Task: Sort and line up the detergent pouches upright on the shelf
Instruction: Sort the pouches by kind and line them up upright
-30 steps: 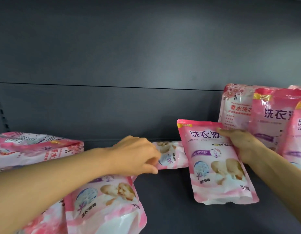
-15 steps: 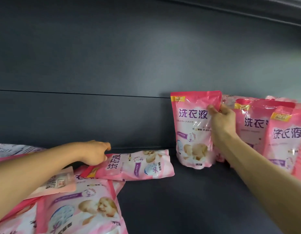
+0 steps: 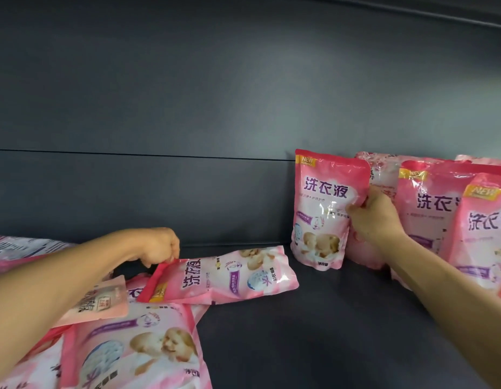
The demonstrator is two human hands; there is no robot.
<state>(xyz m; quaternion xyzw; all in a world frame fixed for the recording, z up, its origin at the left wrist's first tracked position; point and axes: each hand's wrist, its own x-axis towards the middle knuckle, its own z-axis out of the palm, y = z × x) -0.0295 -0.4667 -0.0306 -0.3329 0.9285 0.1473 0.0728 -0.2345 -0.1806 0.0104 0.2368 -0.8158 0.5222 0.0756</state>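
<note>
Detergent pouches, all pink, sit on a dark shelf (image 3: 314,332) in front of us. Our right hand (image 3: 374,217) grips the right edge of an upright pouch (image 3: 322,209), fingers curled onto its front just below the purple lettering; the pouch stands on its base against the dark back panel (image 3: 187,108). Just to its right, more standing pouches (image 3: 429,209) crowd together in a row, overlapping one another, with a paler flowered pouch (image 3: 381,175) partly hidden behind our hand. Our left hand (image 3: 159,245) pinches the top corner of a lying pouch (image 3: 224,276), which rests flat on its back, its top pointing left and that corner lifted slightly off the shelf. This pouch lies near the upright one but apart from it. At the lower left, a flat pile of pouches (image 3: 131,349) spreads under our left forearm, a small peach-coloured sachet (image 3: 100,301) resting on top of it. The two hands are well apart, each closed on its own pouch.
</note>
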